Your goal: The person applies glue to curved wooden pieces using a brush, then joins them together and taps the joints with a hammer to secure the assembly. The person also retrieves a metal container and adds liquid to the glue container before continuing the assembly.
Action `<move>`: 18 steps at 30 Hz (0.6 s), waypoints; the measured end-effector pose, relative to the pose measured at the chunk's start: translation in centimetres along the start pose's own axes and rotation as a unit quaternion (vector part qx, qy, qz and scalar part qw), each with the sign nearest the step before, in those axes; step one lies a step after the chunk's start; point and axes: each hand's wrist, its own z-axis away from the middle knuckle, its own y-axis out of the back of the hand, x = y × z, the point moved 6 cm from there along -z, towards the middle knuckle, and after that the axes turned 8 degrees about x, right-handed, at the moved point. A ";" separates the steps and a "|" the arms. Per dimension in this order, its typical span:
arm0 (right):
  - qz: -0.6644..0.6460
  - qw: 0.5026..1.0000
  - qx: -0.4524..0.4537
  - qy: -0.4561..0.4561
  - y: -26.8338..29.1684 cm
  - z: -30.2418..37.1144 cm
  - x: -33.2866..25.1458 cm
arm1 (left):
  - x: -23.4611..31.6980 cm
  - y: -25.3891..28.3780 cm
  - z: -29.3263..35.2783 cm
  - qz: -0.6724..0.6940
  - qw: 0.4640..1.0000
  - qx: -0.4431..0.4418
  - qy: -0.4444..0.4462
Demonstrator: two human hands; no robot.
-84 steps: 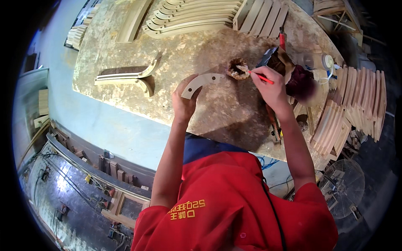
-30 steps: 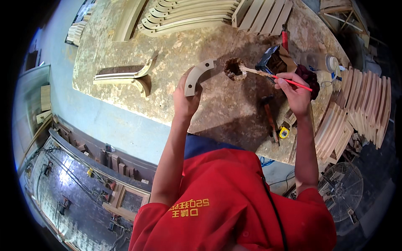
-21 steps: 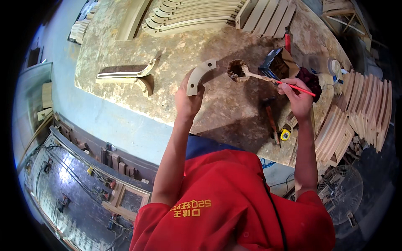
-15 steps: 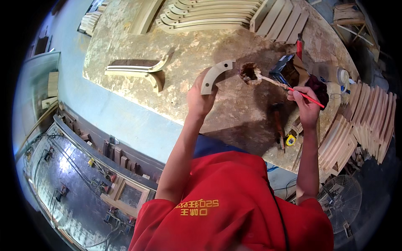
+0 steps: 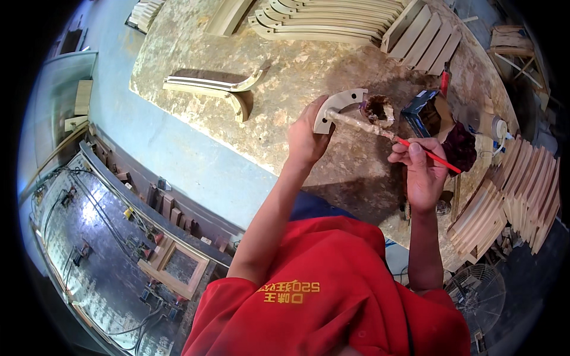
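Observation:
A short curved wooden piece (image 5: 339,104) with two dark holes is gripped in my left hand (image 5: 304,137), its arc rising toward the upper right. My right hand (image 5: 425,178) pinches the red handle of a glue brush (image 5: 362,124), whose long pale end is thickly crusted. The brush tip touches or nearly touches the lower hole of the wooden piece. Just beyond the brush stands a small crusted glue cup (image 5: 389,111), partly covered by the curved piece. Both hands are over the stained worktable (image 5: 285,113).
Long curved wooden parts (image 5: 326,26) and slanted blocks (image 5: 424,38) line the far side. A joined curved part (image 5: 205,87) lies left. An open dark box (image 5: 420,113), dark red bundle (image 5: 461,148) and stacked wooden strips (image 5: 522,190) are at right, a fan (image 5: 478,296) below.
The brush has left the glue cup and swung left to the lower hole of the curved piece. My view has shifted, so the table's things appear further right.

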 end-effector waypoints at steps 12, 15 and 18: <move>0.091 0.991 -0.073 0.061 -1.8 1.7 -2.1 | 0.3 0.5 0.0 0.017 1.000 0.002 0.001; 0.105 0.990 -0.062 0.077 -2.0 1.3 -2.8 | 0.1 0.5 0.1 0.022 1.000 0.008 -0.005; 0.122 0.982 -0.125 0.074 -2.4 1.6 -2.7 | 0.0 0.5 -0.1 0.025 1.000 0.007 -0.011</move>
